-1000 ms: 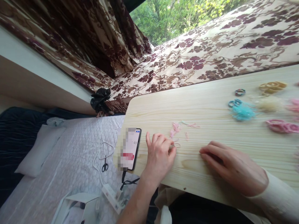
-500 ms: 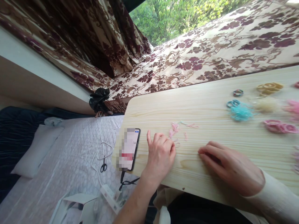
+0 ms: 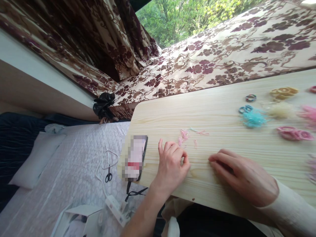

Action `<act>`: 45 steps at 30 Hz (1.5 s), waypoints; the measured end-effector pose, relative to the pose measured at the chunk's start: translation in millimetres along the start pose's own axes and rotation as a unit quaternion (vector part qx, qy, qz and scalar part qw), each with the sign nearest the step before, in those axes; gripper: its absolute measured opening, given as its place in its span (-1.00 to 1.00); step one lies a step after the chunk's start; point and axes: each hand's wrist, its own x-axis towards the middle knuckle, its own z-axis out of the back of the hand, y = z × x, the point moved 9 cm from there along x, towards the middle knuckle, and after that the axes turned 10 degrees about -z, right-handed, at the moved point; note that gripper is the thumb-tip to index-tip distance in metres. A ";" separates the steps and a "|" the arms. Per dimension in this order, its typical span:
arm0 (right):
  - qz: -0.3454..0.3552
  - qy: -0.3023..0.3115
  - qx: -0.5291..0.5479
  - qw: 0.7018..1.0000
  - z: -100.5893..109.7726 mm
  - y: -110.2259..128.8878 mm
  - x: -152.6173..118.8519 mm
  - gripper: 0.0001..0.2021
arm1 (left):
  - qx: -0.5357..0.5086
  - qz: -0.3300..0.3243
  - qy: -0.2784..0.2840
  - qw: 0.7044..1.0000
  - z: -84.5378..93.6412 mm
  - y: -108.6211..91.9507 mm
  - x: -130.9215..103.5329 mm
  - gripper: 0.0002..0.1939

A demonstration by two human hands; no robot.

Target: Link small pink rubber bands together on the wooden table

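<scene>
My left hand rests on the wooden table with thumb and index fingertips pinched together and the little finger lifted. Whatever the pinch holds, if anything, is too small to make out. Just beyond its knuckles lie small pink rubber bands, loosely scattered, with a pale green and pink strand trailing to the right. My right hand, in a light sleeve, lies on its side on the tabletop, thumb and index finger meeting at the tips. Nothing shows between them, and their undersides are hidden.
A phone with a cable lies at the table's left end. On the right are a turquoise band pile, blue rings, a cream pile, tan loops and pink hair ties. Scissors lie on the bed.
My left hand has shifted slightly right and toward me, and its thumb and index finger now form a rounder pinch. My right hand stays almost still.
</scene>
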 end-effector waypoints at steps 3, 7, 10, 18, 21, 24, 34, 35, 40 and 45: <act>-0.008 -0.025 0.010 1.000 3.1 -1.7 -0.5 -0.71 | -0.038 -0.006 -0.002 0.999 0.5 -4.9 -1.3 -0.83; -0.005 -0.040 0.054 0.998 7.0 0.5 -2.2 -0.73 | -0.083 -0.005 -0.003 0.997 1.5 -10.2 -1.5 -0.82; 0.013 -0.059 0.094 0.994 15.4 7.4 -5.2 -0.75 | -0.132 -0.013 0.004 0.991 1.1 -16.5 0.4 -0.82; 0.040 -0.072 0.144 0.986 24.3 17.6 -11.6 -0.78 | -0.205 -0.024 0.009 0.978 0.9 -28.2 5.4 -0.82; 0.036 -0.073 0.147 0.986 23.9 15.1 -10.9 -0.78 | -0.229 -0.026 0.011 0.973 1.6 -30.7 6.5 -0.81; 0.045 -0.076 0.153 0.984 26.4 17.1 -10.8 -0.79 | -0.250 -0.018 0.020 0.968 0.4 -31.0 6.8 -0.81; -0.064 -0.046 0.201 0.976 29.8 -1.4 -14.9 -0.70 | -0.234 0.013 -0.014 0.972 2.8 -21.9 6.3 -0.83; -0.081 -0.045 0.202 0.975 32.0 -5.2 -16.5 -0.68 | -0.226 0.013 -0.022 0.974 4.0 -21.2 6.2 -0.83; -0.128 -0.043 0.204 0.970 48.6 -16.5 -30.6 -0.66 | -0.185 -0.006 -0.037 0.982 4.2 -21.8 5.7 -0.85; -0.128 -0.108 0.133 0.977 83.1 -26.1 -56.8 -0.68 | -0.120 -0.033 -0.043 0.991 0.9 -22.4 3.4 -0.86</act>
